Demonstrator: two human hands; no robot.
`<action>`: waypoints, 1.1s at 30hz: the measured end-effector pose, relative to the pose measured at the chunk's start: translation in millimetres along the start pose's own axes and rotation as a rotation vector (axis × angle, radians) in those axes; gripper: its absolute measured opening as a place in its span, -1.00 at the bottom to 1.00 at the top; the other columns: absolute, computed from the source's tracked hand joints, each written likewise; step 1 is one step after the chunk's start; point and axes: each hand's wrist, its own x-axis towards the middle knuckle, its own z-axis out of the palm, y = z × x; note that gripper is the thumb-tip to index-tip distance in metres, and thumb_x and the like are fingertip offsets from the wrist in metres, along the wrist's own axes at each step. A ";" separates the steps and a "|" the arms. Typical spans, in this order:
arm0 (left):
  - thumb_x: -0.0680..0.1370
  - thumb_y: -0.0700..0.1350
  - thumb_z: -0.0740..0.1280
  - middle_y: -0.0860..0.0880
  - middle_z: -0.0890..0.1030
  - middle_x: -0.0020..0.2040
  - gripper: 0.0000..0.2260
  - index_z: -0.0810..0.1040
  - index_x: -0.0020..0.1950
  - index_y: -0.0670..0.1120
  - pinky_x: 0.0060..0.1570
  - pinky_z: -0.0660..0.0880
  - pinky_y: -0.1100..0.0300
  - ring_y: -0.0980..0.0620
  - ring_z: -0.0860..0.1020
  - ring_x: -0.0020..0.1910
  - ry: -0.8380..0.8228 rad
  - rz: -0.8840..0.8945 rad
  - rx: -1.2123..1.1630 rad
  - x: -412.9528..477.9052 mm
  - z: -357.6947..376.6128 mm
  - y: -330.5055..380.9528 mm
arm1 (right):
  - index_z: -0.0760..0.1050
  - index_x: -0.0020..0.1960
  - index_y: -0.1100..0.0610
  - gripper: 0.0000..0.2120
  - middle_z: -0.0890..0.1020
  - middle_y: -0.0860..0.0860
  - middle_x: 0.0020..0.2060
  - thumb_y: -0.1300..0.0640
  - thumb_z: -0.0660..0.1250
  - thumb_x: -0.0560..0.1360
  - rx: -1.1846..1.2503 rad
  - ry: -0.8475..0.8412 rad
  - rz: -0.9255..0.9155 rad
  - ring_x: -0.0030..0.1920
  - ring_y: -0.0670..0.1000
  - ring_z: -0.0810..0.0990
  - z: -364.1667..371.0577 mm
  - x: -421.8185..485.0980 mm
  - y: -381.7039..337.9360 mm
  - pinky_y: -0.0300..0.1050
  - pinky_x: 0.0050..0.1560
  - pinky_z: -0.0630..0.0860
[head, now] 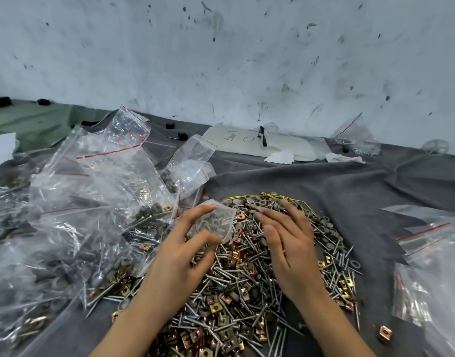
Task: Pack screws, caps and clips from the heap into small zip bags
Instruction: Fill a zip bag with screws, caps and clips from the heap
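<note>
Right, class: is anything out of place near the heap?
Yes: one clip lies alone on the cloth, right of the heap. A yellow wire lies across the heap's far edge, among the caps.

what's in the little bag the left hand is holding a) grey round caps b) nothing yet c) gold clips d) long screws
A: grey round caps show through the clear small bag that the left hand pinches above the heap.
</note>
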 end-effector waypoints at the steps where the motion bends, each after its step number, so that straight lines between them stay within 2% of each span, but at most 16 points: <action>1: 0.44 -0.19 0.40 -0.07 0.45 0.35 -0.94 0.63 -0.11 -0.12 0.35 0.32 0.31 0.06 0.42 0.33 0.000 0.002 0.003 0.1 -0.2 0.1 | 0.58 0.20 0.11 -0.60 0.59 -0.06 0.20 -0.01 0.03 0.64 0.029 0.084 -0.130 0.41 0.00 0.32 -0.6 -1.6 -6.6 0.20 0.36 0.27; 3: 0.45 -0.18 0.40 -0.07 0.44 0.35 -0.94 0.63 -0.10 -0.12 0.34 0.34 0.30 0.05 0.43 0.34 -0.006 0.013 0.011 0.3 -1.0 0.4 | 0.60 0.16 0.17 -0.61 0.61 -0.01 0.17 0.02 0.05 0.65 0.039 0.144 -0.343 0.34 0.06 0.41 2.9 -6.6 -19.2 0.19 0.28 0.37; 5: 0.46 -0.19 0.40 -0.06 0.43 0.36 -0.95 0.62 -0.10 -0.13 0.33 0.33 0.32 0.07 0.41 0.36 -0.011 0.028 0.010 0.8 -1.1 -0.1 | 0.60 0.17 0.16 -0.60 0.61 -0.01 0.18 0.01 0.05 0.65 0.019 0.103 -0.444 0.34 0.07 0.42 8.0 -10.7 -27.8 0.15 0.29 0.36; 7: 0.44 -0.26 0.44 -0.07 0.44 0.35 -0.93 0.62 -0.10 -0.14 0.33 0.31 0.33 0.08 0.40 0.36 -0.015 0.025 0.003 1.0 -0.8 -1.4 | 0.60 0.19 0.14 -0.59 0.59 -0.01 0.21 -0.01 0.05 0.65 -0.011 0.045 -0.436 0.36 0.07 0.40 12.0 -13.5 -30.1 0.14 0.33 0.33; 9: 0.42 -0.29 0.47 -0.07 0.46 0.34 -0.88 0.64 -0.10 -0.13 0.31 0.38 0.26 0.05 0.43 0.34 -0.012 0.001 -0.012 1.0 -0.6 -1.6 | 0.59 0.20 0.14 -0.61 0.57 0.02 0.24 0.00 0.06 0.64 0.001 0.056 -0.398 0.37 0.08 0.39 12.4 -13.3 -27.4 0.12 0.35 0.33; 12: 0.43 -0.20 0.42 -0.08 0.47 0.33 -0.93 0.64 -0.10 -0.09 0.25 0.45 0.20 -0.02 0.50 0.28 0.011 -0.016 -0.013 0.4 -1.1 0.8 | 0.61 0.11 0.18 -0.62 0.60 0.00 0.16 0.01 0.08 0.64 0.116 0.200 -0.240 0.30 0.01 0.43 7.9 -7.1 -20.3 0.03 0.31 0.38; 14: 0.43 -0.17 0.40 -0.07 0.48 0.32 -0.93 0.64 -0.11 -0.08 0.25 0.39 0.34 0.00 0.51 0.23 0.016 -0.029 -0.005 0.5 -1.2 1.5 | 0.63 -0.07 0.14 -0.64 0.62 -0.12 -0.04 0.01 0.12 0.60 0.146 0.275 -0.073 0.18 -0.10 0.45 2.6 -2.4 -11.2 0.05 0.22 0.42; 17: 0.43 -0.22 0.43 -0.07 0.48 0.30 -0.94 0.64 -0.12 -0.11 0.30 0.28 0.46 0.09 0.46 0.26 0.026 -0.041 -0.009 0.2 -0.8 0.6 | 0.55 -0.40 -0.03 -0.53 0.59 -0.26 -0.31 -0.15 0.07 0.55 0.153 0.132 0.196 0.02 -0.19 0.45 -2.5 0.7 6.9 0.03 0.15 0.35; 19: 0.44 -0.24 0.45 -0.07 0.48 0.29 -0.95 0.64 -0.12 -0.12 0.30 0.27 0.45 0.20 0.41 0.28 0.045 -0.042 -0.017 -0.1 -0.7 -1.1 | 0.50 -0.50 -0.03 -0.45 0.62 -0.19 -0.35 -0.23 0.07 0.56 0.178 0.013 0.330 0.04 -0.17 0.46 -2.0 -0.2 18.5 -0.08 0.15 0.31; 20: 0.47 -0.20 0.43 -0.06 0.48 0.29 -0.98 0.64 -0.12 -0.13 0.31 0.27 0.45 0.26 0.39 0.30 0.055 -0.036 -0.023 -0.4 -0.7 -1.7 | 0.52 -0.50 -0.02 -0.41 0.63 -0.17 -0.32 -0.25 0.06 0.57 0.196 -0.031 0.378 0.06 -0.16 0.46 -0.9 -0.9 22.9 -0.18 0.13 0.30; 22: 0.52 -0.09 0.37 -0.05 0.48 0.29 -0.88 0.64 -0.12 -0.12 0.31 0.27 0.43 0.29 0.37 0.32 0.070 -0.030 -0.038 -0.2 -0.4 -1.6 | 0.57 -0.45 -0.04 -0.44 0.63 -0.20 -0.28 -0.27 0.05 0.55 0.207 -0.075 0.409 0.10 -0.19 0.45 1.1 -1.6 26.6 -0.40 0.07 0.24; 23: 0.52 -0.06 0.33 -0.05 0.48 0.29 -0.84 0.64 -0.12 -0.12 0.31 0.27 0.42 0.27 0.38 0.32 0.071 -0.029 -0.046 0.2 -0.5 -1.1 | 0.58 -0.42 -0.07 -0.46 0.61 -0.26 -0.28 -0.27 0.06 0.55 0.187 -0.084 0.385 0.11 -0.21 0.43 2.2 -1.8 27.9 -0.39 0.08 0.24; 26: 0.51 -0.05 0.28 -0.04 0.48 0.29 -0.80 0.64 -0.11 -0.13 0.31 0.27 0.41 0.24 0.39 0.32 0.071 -0.036 -0.059 0.8 -0.9 -0.8 | 0.66 -0.32 -0.04 -0.50 0.59 -0.34 -0.25 -0.22 0.07 0.53 0.080 -0.138 0.258 0.13 -0.25 0.39 6.1 -2.8 29.2 -0.12 0.22 0.24; 30: 0.51 -0.06 0.28 -0.03 0.48 0.29 -0.82 0.62 -0.11 -0.12 0.30 0.28 0.41 0.19 0.43 0.29 0.069 -0.036 -0.053 0.0 -0.6 -1.9 | 0.69 -0.23 0.00 -0.38 0.67 -0.24 -0.16 -0.29 -0.05 0.54 -0.066 -0.140 0.198 0.19 -0.22 0.37 7.4 -3.8 26.7 -0.18 0.26 0.12; 33: 0.50 -0.06 0.29 -0.02 0.48 0.29 -0.83 0.62 -0.11 -0.12 0.28 0.30 0.42 0.23 0.42 0.29 0.078 -0.031 -0.056 0.2 0.0 -2.0 | 0.69 -0.07 0.01 -0.36 0.61 -0.29 -0.07 -0.30 -0.08 0.53 0.024 -0.143 0.223 0.22 -0.26 0.29 8.3 -4.3 26.9 -0.12 0.32 0.16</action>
